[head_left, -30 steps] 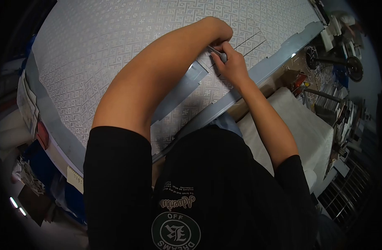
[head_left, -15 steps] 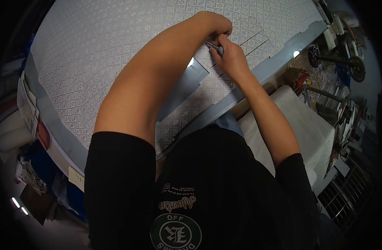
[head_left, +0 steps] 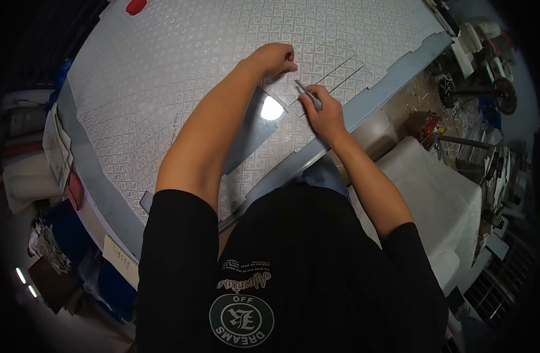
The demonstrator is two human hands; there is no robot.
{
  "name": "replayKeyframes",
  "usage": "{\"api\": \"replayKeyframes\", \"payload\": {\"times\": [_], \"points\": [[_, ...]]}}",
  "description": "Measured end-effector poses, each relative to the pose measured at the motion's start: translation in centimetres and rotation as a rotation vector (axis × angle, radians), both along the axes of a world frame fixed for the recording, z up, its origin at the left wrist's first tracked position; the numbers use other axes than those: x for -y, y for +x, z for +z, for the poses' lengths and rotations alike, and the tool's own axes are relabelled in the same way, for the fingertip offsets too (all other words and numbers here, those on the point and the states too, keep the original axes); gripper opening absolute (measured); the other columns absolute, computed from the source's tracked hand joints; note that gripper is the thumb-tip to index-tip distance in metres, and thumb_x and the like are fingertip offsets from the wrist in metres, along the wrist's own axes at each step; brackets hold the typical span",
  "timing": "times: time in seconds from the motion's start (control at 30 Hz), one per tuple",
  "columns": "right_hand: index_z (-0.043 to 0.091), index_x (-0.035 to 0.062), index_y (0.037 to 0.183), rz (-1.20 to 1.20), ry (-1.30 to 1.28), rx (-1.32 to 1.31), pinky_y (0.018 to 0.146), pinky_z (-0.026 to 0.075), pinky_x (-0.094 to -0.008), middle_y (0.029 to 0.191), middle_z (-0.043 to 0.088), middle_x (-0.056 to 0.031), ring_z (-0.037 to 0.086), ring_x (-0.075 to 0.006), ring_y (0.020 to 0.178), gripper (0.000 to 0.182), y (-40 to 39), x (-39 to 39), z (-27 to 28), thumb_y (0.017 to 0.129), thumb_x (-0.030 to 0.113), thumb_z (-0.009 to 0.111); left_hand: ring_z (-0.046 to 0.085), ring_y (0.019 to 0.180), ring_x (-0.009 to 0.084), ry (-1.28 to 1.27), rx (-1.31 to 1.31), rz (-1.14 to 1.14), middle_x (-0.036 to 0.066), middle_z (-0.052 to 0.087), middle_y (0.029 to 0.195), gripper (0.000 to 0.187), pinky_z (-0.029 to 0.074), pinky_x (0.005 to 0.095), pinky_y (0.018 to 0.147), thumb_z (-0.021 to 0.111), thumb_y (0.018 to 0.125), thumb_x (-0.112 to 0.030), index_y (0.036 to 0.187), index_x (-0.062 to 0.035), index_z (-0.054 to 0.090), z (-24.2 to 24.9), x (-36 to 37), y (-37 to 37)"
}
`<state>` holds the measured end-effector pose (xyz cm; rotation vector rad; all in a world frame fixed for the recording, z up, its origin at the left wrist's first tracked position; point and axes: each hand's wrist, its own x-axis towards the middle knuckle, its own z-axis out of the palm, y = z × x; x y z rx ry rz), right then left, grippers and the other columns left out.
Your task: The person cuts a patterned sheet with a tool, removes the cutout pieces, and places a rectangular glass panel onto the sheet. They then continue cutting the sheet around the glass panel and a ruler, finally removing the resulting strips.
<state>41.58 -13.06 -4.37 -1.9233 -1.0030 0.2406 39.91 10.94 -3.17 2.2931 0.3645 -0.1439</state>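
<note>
Over the patterned sheet (head_left: 223,53) on the table, my left hand (head_left: 274,60) is closed, fingertips pinched together; whatever it may hold is too small to name. A slim metallic cutter (head_left: 314,102) sits in my right hand (head_left: 327,115), its tip pointing up and left toward my left hand. Between and below the hands lies a shiny grey plate (head_left: 255,132), partly hidden by my left forearm and reflecting a bright light. Two dark parallel lines (head_left: 340,75) run across the sheet, up and right of my right hand.
A grey metal strip (head_left: 364,109) edges the table on the near right. The red round object (head_left: 136,6) lies at the top left. A pale covered surface (head_left: 429,194) stands at right, a spiral notebook (head_left: 120,259) at lower left, and wheeled equipment (head_left: 505,95) at upper right.
My hands have moved apart, the left one up and left of the right, which has lowered slightly. The view has shifted, bringing the red object into sight.
</note>
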Motion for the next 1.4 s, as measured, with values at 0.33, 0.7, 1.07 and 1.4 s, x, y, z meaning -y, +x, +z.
{"api": "replayKeyframes", "payload": {"times": [0.33, 0.7, 1.07, 1.4], "points": [[0.063, 0.0046, 0.127, 0.090, -0.009, 0.320, 0.097, 0.052, -0.0456, 0.130, 0.066, -0.0202, 0.064, -0.0390, 0.114, 0.043, 6.7, 7.1, -2.2, 0.086, 0.007, 0.075, 0.055, 0.119, 0.0389, 0.317, 0.407, 0.300, 0.021, 0.057, 0.134, 0.031, 0.048, 0.0443, 0.101, 0.066, 0.094, -0.003, 0.122, -0.0130, 0.075, -3.6, 7.0, -6.9], [0.059, 0.0039, 0.134, 0.157, -0.038, 0.245, 0.109, 0.044, -0.0546, 0.131, 0.066, -0.0189, 0.059, -0.0400, 0.130, 0.047, 23.5, 7.7, -2.4, 0.088, 0.001, 0.070, 0.051, 0.119, 0.0403, 0.468, 0.153, 0.562, 0.023, 0.054, 0.131, 0.046, 0.044, 0.0489, 0.102, 0.074, 0.088, -0.011, 0.131, -0.0006, 0.064, -1.0, 13.9, 1.2], [0.060, 0.0014, 0.133, 0.230, -0.024, 0.214, 0.105, 0.048, -0.0436, 0.133, 0.064, -0.0241, 0.060, -0.0420, 0.125, 0.043, 32.1, 6.0, -2.2, 0.090, 0.001, 0.069, 0.066, 0.108, 0.0378, 0.086, -0.183, 0.826, 0.024, 0.070, 0.110, 0.041, 0.051, 0.0447, 0.092, 0.080, 0.084, -0.020, 0.117, 0.0000, 0.066, 5.4, 12.2, 4.7], [0.057, 0.0006, 0.140, 0.201, 0.003, 0.108, 0.110, 0.045, -0.0394, 0.139, 0.063, -0.0196, 0.059, -0.0334, 0.131, 0.043, 32.1, 6.0, -3.5, 0.098, 0.005, 0.065, 0.066, 0.094, 0.0207, -0.037, 0.252, 1.621, 0.018, 0.069, 0.110, 0.059, 0.054, 0.0339, 0.083, 0.073, 0.096, -0.027, 0.136, 0.0114, 0.051, 6.1, 9.7, -8.9]]}}
